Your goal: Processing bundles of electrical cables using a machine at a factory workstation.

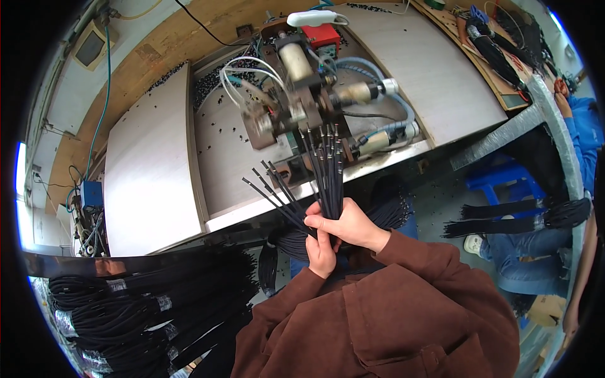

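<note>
My right hand (pixel 358 225) is closed around a bunch of thin black cords (pixel 328 183), which point up and away with small metallic-looking bands near their tips. Just below and to its left, my left hand (pixel 321 254) grips the lower part of black cords too, and a few of them (pixel 275 200) fan out to the left. The two hands touch, so where one bunch ends and the other begins is hidden. Right beyond the cord tips stands a bench-mounted machine (pixel 296 113) with metal cylinders and air hoses; part of it is blurred.
Small black pieces (pixel 217 82) are scattered over the worktop (pixel 217 179). Many bundled black cords (pixel 145 302) hang at the lower left, others (pixel 504 217) lie at the right. A blue stool (pixel 504 179) stands near a person in blue (pixel 586 132). A red box (pixel 321 39) sits behind the machine.
</note>
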Tool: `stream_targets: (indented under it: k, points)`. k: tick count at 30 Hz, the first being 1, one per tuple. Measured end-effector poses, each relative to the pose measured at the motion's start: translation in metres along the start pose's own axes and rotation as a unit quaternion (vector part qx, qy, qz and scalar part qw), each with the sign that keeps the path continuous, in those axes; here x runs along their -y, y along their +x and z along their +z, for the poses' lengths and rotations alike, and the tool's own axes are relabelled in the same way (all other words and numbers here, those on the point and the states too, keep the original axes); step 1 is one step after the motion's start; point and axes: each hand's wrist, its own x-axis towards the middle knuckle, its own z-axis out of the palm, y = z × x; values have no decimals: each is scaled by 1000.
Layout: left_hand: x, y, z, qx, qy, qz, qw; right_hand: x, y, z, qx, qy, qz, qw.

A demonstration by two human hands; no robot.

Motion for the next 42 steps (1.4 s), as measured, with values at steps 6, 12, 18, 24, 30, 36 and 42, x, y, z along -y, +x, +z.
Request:
stream_targets:
  k: [6, 12, 18, 24, 30, 36, 42]
  points:
    - [2, -1, -2, 17, 9, 13, 1000, -13, -3, 4, -35, 56, -77, 995]
    - [-8, 7, 2, 4, 17, 33, 999, -9, 2, 10, -85, 88, -84, 989]
    - [-13, 13, 0, -6, 14, 47, 999, -9, 13, 13, -89, 85, -102, 987]
    - [-10, 15, -3, -11, 2, 45, 999, -12, 18, 13, -87, 83, -118, 986]
    - [-10, 15, -1, -12, -1, 44, 999, -2, 15, 9, -59, 62, -77, 993]
    - [-1, 8, -3, 3, 14, 36, 999, -8, 9, 5, -27, 53, -58, 997]
    - [-2, 6, -2, 18, 37, 43, 998, -10, 4, 11, -78, 100, -88, 988]
